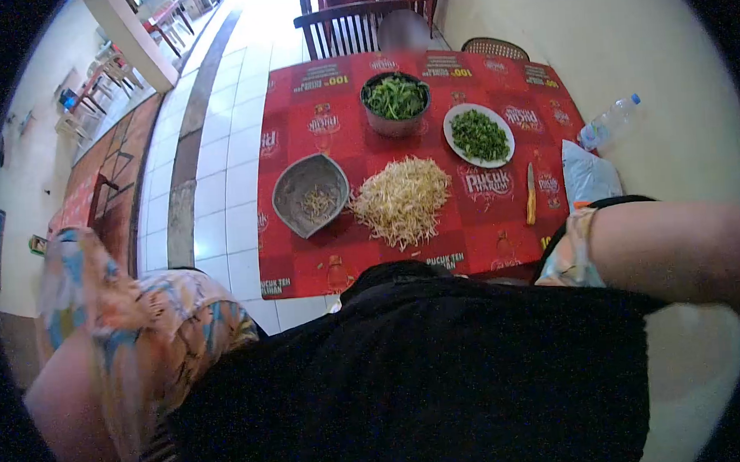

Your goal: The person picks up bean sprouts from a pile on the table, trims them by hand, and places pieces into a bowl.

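Neither of my hands shows; only my sleeves and bare arms are in view. The left arm hangs down at the lower left, and the right arm reaches out past the right edge. On the table lies a heap of bean sprouts (403, 201). Left of it, a grey bowl (290, 193) has a few sprout scraps at its bottom. Behind the heap stands a pot (394, 127) full of green leaves (395, 96). A white plate (505, 152) of chopped greens (479, 135) is to its right. A knife (531, 195) with a yellowish handle lies nearer the right side.
The table wears a red printed cloth (322, 258). At its right edge are a plastic bottle (609, 125) with a blue cap and a pale plastic bag (589, 176), beside the wall. A dark wooden chair (345, 32) stands at the far side. White floor tiles run along the left.
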`<state>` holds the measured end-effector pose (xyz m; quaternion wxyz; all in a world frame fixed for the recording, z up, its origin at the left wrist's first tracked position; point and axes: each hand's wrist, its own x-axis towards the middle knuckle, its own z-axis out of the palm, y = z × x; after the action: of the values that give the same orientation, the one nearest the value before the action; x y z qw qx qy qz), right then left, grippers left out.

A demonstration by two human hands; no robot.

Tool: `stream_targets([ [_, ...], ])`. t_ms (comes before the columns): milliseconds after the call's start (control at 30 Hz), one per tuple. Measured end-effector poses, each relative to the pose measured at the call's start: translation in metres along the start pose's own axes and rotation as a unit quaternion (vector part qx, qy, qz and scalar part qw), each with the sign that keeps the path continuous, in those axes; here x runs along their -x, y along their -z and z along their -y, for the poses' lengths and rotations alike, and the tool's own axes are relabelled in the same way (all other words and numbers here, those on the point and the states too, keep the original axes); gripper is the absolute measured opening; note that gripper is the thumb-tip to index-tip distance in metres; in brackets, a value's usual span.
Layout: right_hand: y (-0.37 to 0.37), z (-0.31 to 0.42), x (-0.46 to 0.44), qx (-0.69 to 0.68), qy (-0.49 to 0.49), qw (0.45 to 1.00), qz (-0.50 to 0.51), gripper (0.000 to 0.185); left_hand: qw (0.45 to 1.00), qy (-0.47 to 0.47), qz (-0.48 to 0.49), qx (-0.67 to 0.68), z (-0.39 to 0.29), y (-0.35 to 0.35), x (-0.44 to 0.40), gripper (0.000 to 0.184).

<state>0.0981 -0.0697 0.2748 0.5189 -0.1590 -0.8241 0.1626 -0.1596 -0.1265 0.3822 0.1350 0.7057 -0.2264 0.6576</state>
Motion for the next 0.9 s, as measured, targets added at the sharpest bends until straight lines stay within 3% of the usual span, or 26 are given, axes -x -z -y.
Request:
stream_targets([
  [133,-0.043,0.004,0.022,-0.024,-0.049,0.988,0.141,0.039,0.999,0.045,0.004,0.013,-0.008,-0.007,0.014,0.053],
  [300,-0.074,-0.027,0.064,0.004,-0.152,0.961,0.231,0.041,0.997,0.077,-0.013,0.02,-0.01,-0.006,0.026,0.052],
  [500,-0.084,-0.043,0.09,0.021,-0.219,0.938,0.267,0.044,0.995,0.085,-0.031,0.043,-0.012,-0.003,0.047,0.051],
  [900,-0.085,-0.052,0.095,0.01,-0.237,0.932,0.273,0.049,0.993,0.093,-0.042,0.063,-0.003,0.002,0.064,0.048],
])
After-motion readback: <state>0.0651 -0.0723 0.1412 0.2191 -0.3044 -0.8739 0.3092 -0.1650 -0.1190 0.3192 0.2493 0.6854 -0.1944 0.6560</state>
